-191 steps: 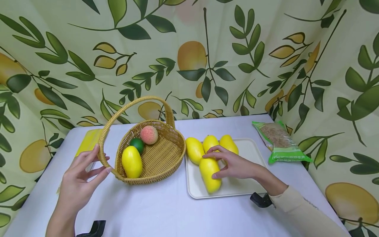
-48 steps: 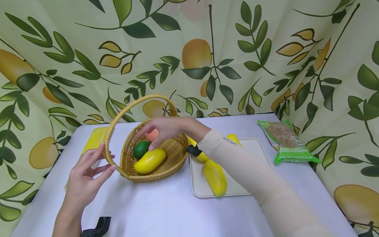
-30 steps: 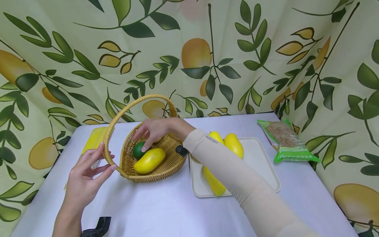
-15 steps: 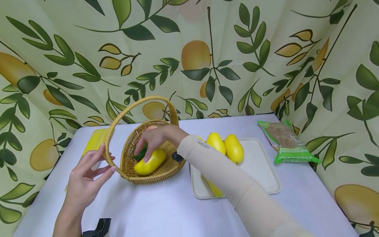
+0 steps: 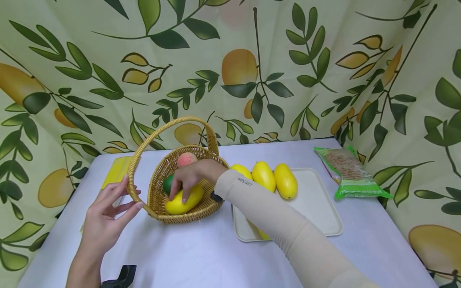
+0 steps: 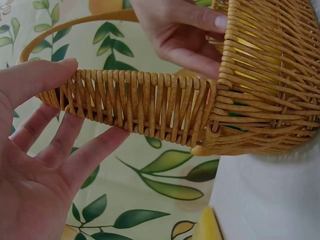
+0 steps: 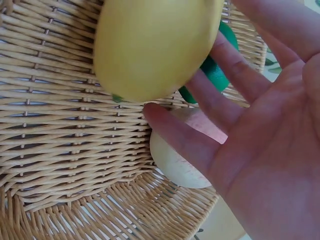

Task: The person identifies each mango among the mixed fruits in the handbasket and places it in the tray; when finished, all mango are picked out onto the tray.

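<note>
The wicker basket [image 5: 187,218] stands on the table, holding a yellow mango [image 5: 176,207], a green round fruit [image 5: 167,185] and a peach [image 5: 186,159]. My left hand [image 5: 104,220] pinches the basket's arched handle [image 6: 145,105], thumb on one side and fingers on the other. Reaching into the basket, my right hand [image 5: 189,176] grips the mango from above. In the right wrist view, its fingers [image 7: 182,142] lie along the mango [image 7: 155,47], close to the peach [image 7: 175,160]. The green fruit shows partly behind the fingers.
Right of the basket, a white tray [image 5: 317,204] bears several more mangoes [image 5: 286,182]; my right sleeve [image 5: 273,212] covers part of one. A green-edged packet [image 5: 351,172] lies at the far right. Something flat and yellow [image 5: 117,170] is behind my left hand. A patterned cloth [image 5: 237,108] hangs behind.
My right hand has gone from the tray into the basket, over the peach and green fruit, then down onto the mango, which has shifted slightly. My left hand keeps holding the handle.
</note>
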Motion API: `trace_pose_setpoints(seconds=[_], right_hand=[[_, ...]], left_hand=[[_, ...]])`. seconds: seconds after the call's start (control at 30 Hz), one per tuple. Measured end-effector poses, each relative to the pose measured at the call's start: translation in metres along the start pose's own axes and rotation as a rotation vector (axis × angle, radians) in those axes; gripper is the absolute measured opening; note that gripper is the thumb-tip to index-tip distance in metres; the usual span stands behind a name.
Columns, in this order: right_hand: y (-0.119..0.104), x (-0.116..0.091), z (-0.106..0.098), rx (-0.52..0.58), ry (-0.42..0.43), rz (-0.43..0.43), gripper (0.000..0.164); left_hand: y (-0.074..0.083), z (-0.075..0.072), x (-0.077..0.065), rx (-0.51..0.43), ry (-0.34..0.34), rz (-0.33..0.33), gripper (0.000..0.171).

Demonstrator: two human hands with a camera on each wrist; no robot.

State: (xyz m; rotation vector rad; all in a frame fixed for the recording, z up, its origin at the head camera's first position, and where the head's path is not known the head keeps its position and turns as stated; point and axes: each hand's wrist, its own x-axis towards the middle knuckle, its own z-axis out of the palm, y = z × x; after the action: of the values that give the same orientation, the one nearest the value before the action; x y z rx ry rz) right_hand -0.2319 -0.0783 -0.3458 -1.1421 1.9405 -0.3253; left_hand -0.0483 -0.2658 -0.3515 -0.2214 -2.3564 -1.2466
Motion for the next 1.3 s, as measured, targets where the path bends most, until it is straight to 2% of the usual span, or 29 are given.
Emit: trace_pose_setpoints(seconds=[0.3,0.57,0.87,1.03,1.3], right_hand=[[0.0,-0.003,0.001,0.073,-0.017,0.068,0.042],[-0.004,-0.005,0.002,0.055,-0.077,0.107,0.045],[-0.003,-0.008,0.006,0.088,-0.09,0.131,0.045],[0.0,-0.01,0.005,0.057,-0.076,0.102,0.044],[0.004,-0.013,-0.001,0.05,-0.033,-0.009,0.044]], left_hand=[[-0.001,0.001,0.001,-0.006,-0.004,0.004,0.088],[-0.001,0.002,0.0,-0.009,-0.004,0.004,0.087],[-0.002,0.001,0.001,0.008,-0.017,0.02,0.085],[-0.002,0.001,0.002,0.007,-0.018,0.025,0.085],[-0.002,0.001,0.001,-0.001,-0.008,0.008,0.086]])
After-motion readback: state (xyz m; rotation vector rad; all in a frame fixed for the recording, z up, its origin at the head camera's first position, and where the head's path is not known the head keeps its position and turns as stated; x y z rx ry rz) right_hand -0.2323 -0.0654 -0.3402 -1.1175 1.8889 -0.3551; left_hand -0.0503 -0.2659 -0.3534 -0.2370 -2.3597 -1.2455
